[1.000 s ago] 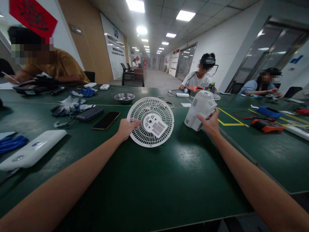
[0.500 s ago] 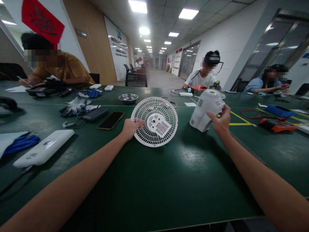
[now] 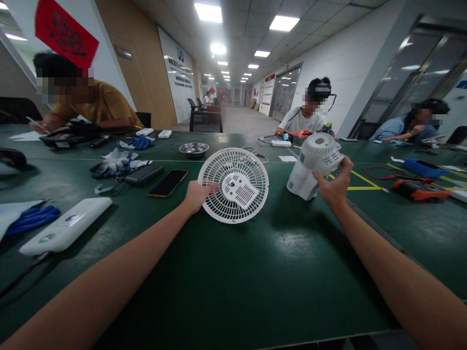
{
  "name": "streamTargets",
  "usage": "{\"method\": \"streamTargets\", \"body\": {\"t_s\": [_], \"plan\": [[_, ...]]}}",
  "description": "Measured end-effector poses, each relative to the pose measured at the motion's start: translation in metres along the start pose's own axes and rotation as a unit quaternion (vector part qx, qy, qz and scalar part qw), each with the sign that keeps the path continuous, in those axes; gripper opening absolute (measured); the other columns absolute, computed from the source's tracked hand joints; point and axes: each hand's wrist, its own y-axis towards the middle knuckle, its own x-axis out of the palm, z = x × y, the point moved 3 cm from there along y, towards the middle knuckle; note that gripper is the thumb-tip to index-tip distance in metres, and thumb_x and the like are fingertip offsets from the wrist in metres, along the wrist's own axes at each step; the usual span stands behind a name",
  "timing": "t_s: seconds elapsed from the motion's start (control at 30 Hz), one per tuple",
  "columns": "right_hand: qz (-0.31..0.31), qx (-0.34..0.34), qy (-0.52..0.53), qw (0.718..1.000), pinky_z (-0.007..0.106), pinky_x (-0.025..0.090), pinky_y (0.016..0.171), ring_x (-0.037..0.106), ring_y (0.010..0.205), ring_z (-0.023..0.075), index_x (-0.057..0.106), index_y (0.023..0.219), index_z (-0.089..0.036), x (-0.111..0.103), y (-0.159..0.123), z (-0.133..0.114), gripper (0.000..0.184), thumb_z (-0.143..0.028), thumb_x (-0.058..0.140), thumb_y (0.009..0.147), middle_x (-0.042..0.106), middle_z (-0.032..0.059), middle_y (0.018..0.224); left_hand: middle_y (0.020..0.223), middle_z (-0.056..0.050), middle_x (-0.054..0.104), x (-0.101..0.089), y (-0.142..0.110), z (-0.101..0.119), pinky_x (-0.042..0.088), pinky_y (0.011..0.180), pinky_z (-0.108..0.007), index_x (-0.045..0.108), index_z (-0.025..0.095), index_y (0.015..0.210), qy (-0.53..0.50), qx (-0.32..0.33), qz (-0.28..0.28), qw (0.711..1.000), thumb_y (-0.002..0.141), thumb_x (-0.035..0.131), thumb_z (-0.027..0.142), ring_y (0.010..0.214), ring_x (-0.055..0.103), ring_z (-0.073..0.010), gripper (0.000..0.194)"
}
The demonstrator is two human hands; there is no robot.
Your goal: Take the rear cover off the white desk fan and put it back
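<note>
My left hand (image 3: 198,195) grips the left rim of a round white fan grille (image 3: 259,167), thumb across its bars. The grille is tilted up, its slotted centre plate facing me. In my right hand (image 3: 336,182) is a white plastic fan motor housing (image 3: 304,167) with vent slots at its top and side. Thumb and fingers close on its right side, and it leans to the right above the table. The two parts are apart, with a gap of green table between them. My right fingertips are partly hidden behind the housing.
On the green table (image 3: 233,282), left, lie a black phone (image 3: 167,183), a dark case (image 3: 144,174), gloves (image 3: 116,163) and a white power bank (image 3: 67,225). A metal bowl (image 3: 193,149) stands behind the grille. An orange multimeter (image 3: 419,189) lies right. Several people sit around.
The housing in my right hand has tipped slightly, its top moving a little to the right. The grille stays nearly still. At the far right, a person's hand has risen towards the head.
</note>
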Motion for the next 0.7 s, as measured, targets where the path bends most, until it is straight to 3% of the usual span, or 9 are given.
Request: {"method": "streamTargets", "body": {"t_s": [0.17, 0.23, 0.33, 0.43, 0.53, 0.7], "plan": [[0.021, -0.043, 0.042, 0.998, 0.047, 0.047, 0.096, 0.054, 0.117, 0.0312, 0.039, 0.139, -0.016, 0.002, -0.010, -0.039, 0.086, -0.038, 0.079, 0.066, 0.051, 0.0178, 0.134, 0.078, -0.010, 0.076, 0.000, 0.004, -0.006, 0.061, 0.069, -0.039, 0.074, 0.010, 0.083, -0.003, 0.008, 0.004, 1.000, 0.065, 0.087, 0.023, 0.069, 0.073, -0.0226, 0.025], [-0.018, -0.013, 0.085, 0.996, 0.044, 0.052, 0.088, 0.060, 0.106, 0.0281, 0.038, 0.138, -0.017, 0.013, -0.021, -0.055, 0.088, -0.039, 0.080, 0.063, 0.054, 0.0156, 0.131, 0.079, -0.010, 0.076, 0.000, 0.004, -0.006, 0.062, 0.069, -0.039, 0.074, 0.010, 0.085, -0.004, 0.009, -0.002, 1.000, 0.065, 0.087, 0.023, 0.070, 0.073, -0.0231, 0.027], [-0.136, 0.092, 0.121, 0.979, 0.040, 0.055, 0.077, 0.065, 0.087, 0.0235, 0.044, 0.132, -0.017, 0.037, -0.045, -0.069, 0.077, -0.045, 0.077, 0.069, 0.062, 0.0131, 0.120, 0.080, -0.010, 0.076, -0.001, 0.004, -0.005, 0.062, 0.069, -0.039, 0.074, 0.010, 0.086, -0.008, 0.009, -0.004, 1.000, 0.065, 0.087, 0.023, 0.070, 0.073, -0.0231, 0.028], [-0.218, 0.129, 0.071, 0.965, 0.041, 0.055, 0.077, 0.065, 0.076, 0.0224, 0.051, 0.126, -0.016, 0.055, -0.065, -0.075, 0.072, -0.048, 0.078, 0.068, 0.068, 0.0117, 0.111, 0.080, -0.009, 0.075, -0.001, 0.004, -0.005, 0.061, 0.068, -0.038, 0.074, 0.010, 0.085, -0.010, 0.008, -0.006, 1.000, 0.065, 0.087, 0.023, 0.070, 0.073, -0.0228, 0.027], [-0.266, 0.125, 0.016, 0.956, 0.043, 0.054, 0.081, 0.066, 0.079, 0.0243, 0.052, 0.127, -0.016, 0.065, -0.074, -0.075, 0.072, -0.046, 0.079, 0.068, 0.070, 0.0123, 0.109, 0.079, -0.009, 0.075, 0.000, 0.003, -0.003, 0.061, 0.067, -0.038, 0.074, 0.010, 0.084, -0.001, 0.016, -0.009, 1.000, 0.066, 0.087, 0.024, 0.070, 0.072, -0.0229, 0.026], [-0.312, 0.103, -0.069, 0.942, 0.045, 0.051, 0.088, 0.064, 0.099, 0.0316, 0.053, 0.125, -0.010, 0.074, -0.077, -0.070, 0.068, -0.047, 0.074, 0.073, 0.067, 0.0192, 0.113, 0.075, -0.009, 0.075, 0.001, -0.004, 0.006, 0.060, 0.064, -0.037, 0.074, 0.010, 0.081, 0.029, 0.056, 0.001, 0.998, 0.068, 0.086, 0.027, 0.067, 0.071, -0.0226, 0.024]]}}
